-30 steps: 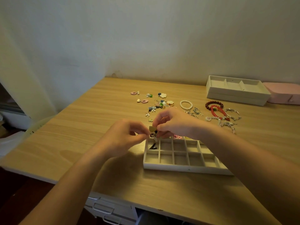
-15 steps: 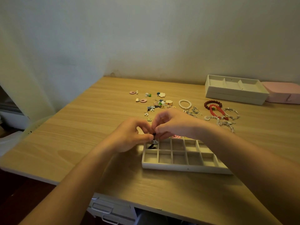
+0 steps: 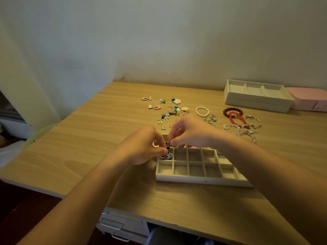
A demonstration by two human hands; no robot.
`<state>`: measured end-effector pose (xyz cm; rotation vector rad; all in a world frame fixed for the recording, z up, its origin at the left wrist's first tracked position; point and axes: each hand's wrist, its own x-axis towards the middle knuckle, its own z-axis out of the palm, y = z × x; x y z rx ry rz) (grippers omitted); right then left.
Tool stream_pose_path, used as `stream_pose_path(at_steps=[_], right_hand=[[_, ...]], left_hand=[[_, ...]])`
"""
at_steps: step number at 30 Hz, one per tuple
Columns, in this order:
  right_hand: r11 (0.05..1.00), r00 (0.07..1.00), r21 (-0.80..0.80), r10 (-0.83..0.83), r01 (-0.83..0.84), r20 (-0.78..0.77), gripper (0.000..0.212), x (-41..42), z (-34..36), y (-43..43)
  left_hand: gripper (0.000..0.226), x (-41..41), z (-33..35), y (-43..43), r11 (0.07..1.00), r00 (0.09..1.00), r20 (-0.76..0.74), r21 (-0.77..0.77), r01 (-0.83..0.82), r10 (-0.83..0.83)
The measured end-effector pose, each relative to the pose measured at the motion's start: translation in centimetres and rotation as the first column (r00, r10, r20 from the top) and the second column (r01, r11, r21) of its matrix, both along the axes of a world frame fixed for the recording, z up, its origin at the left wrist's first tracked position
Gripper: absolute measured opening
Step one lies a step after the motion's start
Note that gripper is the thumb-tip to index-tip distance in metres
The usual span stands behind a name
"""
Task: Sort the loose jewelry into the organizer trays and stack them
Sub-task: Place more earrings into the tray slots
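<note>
Two bare hands meet fingertip to fingertip over the far left corner of a cream grid tray (image 3: 203,181). The left hand (image 3: 145,147) pinches a small dark-beaded earring (image 3: 168,148) between thumb and curled fingers. The right hand (image 3: 192,134) pinches the same piece from the other side; the piece is too small to make out in detail. Just below the fingertips, a black-and-white piece (image 3: 166,156) lies in one of the tray's leftmost compartments.

Beyond the hands, on the wooden tabletop (image 3: 85,147), lie scattered loose earrings (image 3: 174,110), a pearl bracelet (image 3: 202,111), red bead bracelets (image 3: 234,115) and silver chains (image 3: 213,119). At the far right sit stacked trays (image 3: 256,101), touching a pink box (image 3: 307,99). A drawer unit (image 3: 116,225) shows under the tabletop's near edge.
</note>
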<state>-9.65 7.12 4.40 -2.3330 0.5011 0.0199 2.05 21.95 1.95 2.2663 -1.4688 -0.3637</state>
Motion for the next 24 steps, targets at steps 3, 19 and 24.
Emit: stream_pose_path(at_steps=[3, 19, 24], right_hand=[[0.998, 1.0, -0.067, -0.008, 0.008, 0.005, 0.006, -0.1, 0.2, 0.1], [0.978, 1.0, -0.209, 0.016, -0.014, 0.004, 0.009, 0.5, -0.1, 0.9], [0.972, 1.0, -0.234, 0.023, -0.022, 0.001, 0.012, 0.5, 0.0, 1.0]], left_hand=[[0.008, -0.4, 0.8, -0.6, 0.996, 0.993, 0.116, 0.09, -0.019, 0.008], [0.008, -0.3, 0.5, 0.5, 1.0, 0.999, -0.046, 0.006, -0.016, 0.016], [0.025, -0.5, 0.3, 1.4, 0.999, 0.992, -0.115, -0.022, 0.046, -0.048]])
